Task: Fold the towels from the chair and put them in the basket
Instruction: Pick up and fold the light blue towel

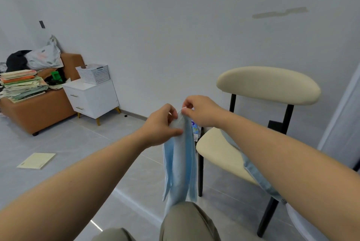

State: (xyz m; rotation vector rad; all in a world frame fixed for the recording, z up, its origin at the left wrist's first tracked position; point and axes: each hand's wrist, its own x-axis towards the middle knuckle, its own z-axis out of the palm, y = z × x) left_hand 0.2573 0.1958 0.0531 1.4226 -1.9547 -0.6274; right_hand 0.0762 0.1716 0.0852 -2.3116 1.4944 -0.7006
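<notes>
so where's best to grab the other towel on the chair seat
Probably pinch the towel by its hemmed end, from the near side of the chair: that end hangs free over the seat edge, while the rest lies flat on the cushion.

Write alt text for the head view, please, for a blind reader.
The left hand and right hand pinch the top of a hanging light blue towel. A cream chair bearing another blue cloth stands to its right; a white basket sits far left.
</notes>
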